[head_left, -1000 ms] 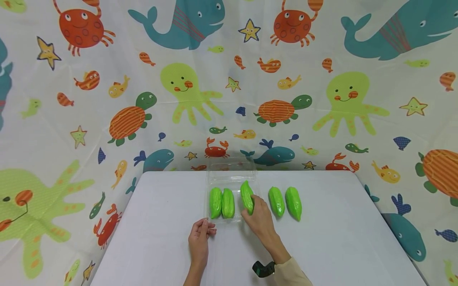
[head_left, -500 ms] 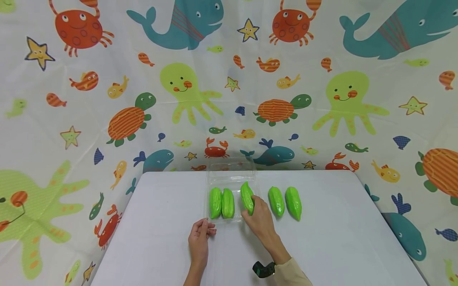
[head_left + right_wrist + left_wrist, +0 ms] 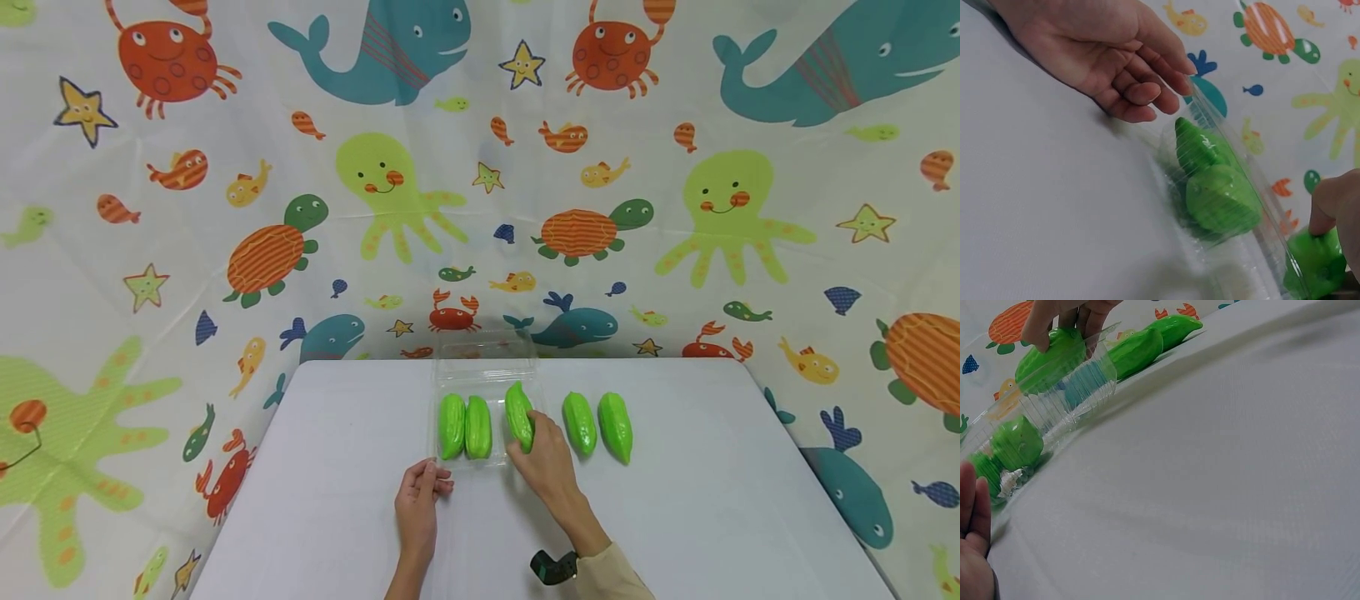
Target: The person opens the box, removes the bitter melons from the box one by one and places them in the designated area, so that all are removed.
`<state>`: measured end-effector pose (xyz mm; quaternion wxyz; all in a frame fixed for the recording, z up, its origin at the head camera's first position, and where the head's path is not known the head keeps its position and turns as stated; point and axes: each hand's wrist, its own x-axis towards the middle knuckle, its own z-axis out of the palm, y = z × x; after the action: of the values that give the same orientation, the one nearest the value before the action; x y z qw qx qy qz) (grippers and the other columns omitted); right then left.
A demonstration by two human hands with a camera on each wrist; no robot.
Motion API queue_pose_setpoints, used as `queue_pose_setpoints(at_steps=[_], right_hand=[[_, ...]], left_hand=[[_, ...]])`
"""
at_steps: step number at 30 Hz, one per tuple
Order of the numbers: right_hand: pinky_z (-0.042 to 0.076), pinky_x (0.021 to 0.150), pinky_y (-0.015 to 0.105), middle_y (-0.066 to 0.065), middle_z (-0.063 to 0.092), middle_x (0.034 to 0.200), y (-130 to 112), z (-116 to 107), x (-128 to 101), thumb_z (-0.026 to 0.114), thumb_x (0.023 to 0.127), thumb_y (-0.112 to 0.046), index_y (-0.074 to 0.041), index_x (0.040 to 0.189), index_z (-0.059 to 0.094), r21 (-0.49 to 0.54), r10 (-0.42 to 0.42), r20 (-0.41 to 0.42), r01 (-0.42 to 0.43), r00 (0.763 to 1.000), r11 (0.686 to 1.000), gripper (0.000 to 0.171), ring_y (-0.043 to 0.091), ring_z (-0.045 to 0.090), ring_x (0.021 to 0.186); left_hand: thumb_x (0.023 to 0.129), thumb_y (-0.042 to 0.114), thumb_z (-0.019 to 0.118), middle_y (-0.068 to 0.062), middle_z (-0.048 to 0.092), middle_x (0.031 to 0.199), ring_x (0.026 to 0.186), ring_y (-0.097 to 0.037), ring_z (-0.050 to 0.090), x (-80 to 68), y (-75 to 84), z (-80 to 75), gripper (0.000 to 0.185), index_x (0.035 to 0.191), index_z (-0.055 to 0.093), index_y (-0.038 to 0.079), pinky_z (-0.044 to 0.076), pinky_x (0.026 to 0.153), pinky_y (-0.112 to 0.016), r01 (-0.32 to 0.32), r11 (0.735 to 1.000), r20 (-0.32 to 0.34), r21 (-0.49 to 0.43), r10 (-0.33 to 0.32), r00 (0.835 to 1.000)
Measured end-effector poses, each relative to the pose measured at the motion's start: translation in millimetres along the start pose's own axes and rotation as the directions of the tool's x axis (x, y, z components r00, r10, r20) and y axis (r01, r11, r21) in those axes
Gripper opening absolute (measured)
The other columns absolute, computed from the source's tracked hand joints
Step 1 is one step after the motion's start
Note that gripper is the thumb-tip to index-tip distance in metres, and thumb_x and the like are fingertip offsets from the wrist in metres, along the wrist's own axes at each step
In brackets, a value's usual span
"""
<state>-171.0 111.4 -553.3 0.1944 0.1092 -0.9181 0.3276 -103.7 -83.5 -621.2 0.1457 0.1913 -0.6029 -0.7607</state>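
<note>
Right hand (image 3: 546, 454) grips a green ridged gourd (image 3: 518, 415), fingers curled round its near half; the gourd points away from the person and sits at the right end of the clear plastic box (image 3: 483, 372). In the left wrist view the fingers (image 3: 1040, 328) wrap over the top of this gourd, which sits above the ribbed box wall; whether it touches the box floor cannot be told.

Left hand (image 3: 420, 493) rests at the near left corner of the box, fingers loosely bent with the tips at the box rim. In the right wrist view the fingertips (image 3: 1147, 94) lie against the clear wall and close round nothing.

Inside the box, left part: two more green gourds (image 3: 465, 426) lie side by side, touching, long axes running near to far. The box lid stands open at the far side, clear and hard to trace against the backdrop.

On the white counter (image 3: 712, 500), right of the box: two loose gourds (image 3: 597, 425) lie side by side, just apart from each other and near the right hand's knuckles.

A dark band (image 3: 551, 565) sits on the right wrist, next to a beige sleeve (image 3: 611, 575). A sea-creature printed cloth (image 3: 390, 192) hangs behind and round the counter.
</note>
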Motion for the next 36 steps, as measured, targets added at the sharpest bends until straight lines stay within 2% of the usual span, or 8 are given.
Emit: queue_pose_setpoints(at_steps=[10,17,22,30,36], right_hand=[[0.052,0.06,0.028,0.019,0.069,0.098,1.8,1.3,-1.2,0.07,0.074,-0.008,0.008,0.118,0.062,-0.002,-0.002,-0.003,0.002,1.0,1.0,0.047,0.018,0.059,0.077],[0.053,0.062,0.03,0.019,0.069,0.099,2.6,0.6,-0.5,0.071,0.075,-0.01,0.007,0.118,0.062,0.004,0.008,0.007,-0.008,1.0,1.0,0.047,0.02,0.06,0.079],[0.056,0.069,0.037,0.021,0.069,0.105,4.1,-1.0,-0.7,0.071,0.076,-0.01,0.008,0.119,0.062,0.023,0.017,-0.001,-0.017,1.0,1.0,0.047,0.025,0.064,0.087],[0.057,0.082,0.045,0.023,0.067,0.11,7.3,-3.7,-1.7,0.071,0.075,-0.009,0.008,0.119,0.061,0.066,0.001,-0.06,0.003,0.998,0.998,0.048,0.033,0.065,0.1],[0.058,0.084,0.046,0.024,0.067,0.109,7.6,-9.1,-0.6,0.071,0.073,-0.007,0.008,0.119,0.06,0.095,-0.007,-0.097,0.016,0.995,0.995,0.049,0.035,0.066,0.1]], left_hand=[[0.102,0.03,0.059,-0.002,0.071,0.086,0.072,-0.011,0.069,0.0,-0.2,0.4,0.037,0.12,0.059,-0.003,0.061,0.073,-0.023,-0.004,1.0,-0.001,-0.005,0.004,1.0],[0.103,0.029,0.057,-0.004,0.071,0.086,0.071,-0.011,0.069,-0.1,-0.5,1.1,0.038,0.12,0.058,-0.005,0.059,0.069,-0.022,-0.013,1.0,-0.003,0.011,0.013,1.0],[0.104,0.028,0.057,-0.006,0.071,0.086,0.07,-0.011,0.069,-1.2,-0.1,1.7,0.039,0.121,0.057,-0.007,0.058,0.068,-0.021,-0.024,1.0,-0.002,0.009,0.024,1.0],[0.104,0.027,0.057,-0.004,0.071,0.085,0.069,-0.01,0.069,-2.0,-0.7,2.0,0.038,0.12,0.057,-0.007,0.06,0.069,-0.022,-0.031,1.0,-0.009,0.001,0.031,0.999],[0.103,0.03,0.058,-0.007,0.072,0.086,0.07,-0.011,0.069,-2.4,0.7,2.0,0.04,0.121,0.058,-0.006,0.059,0.07,-0.022,0.001,1.0,-0.014,0.0,-0.001,1.0]])
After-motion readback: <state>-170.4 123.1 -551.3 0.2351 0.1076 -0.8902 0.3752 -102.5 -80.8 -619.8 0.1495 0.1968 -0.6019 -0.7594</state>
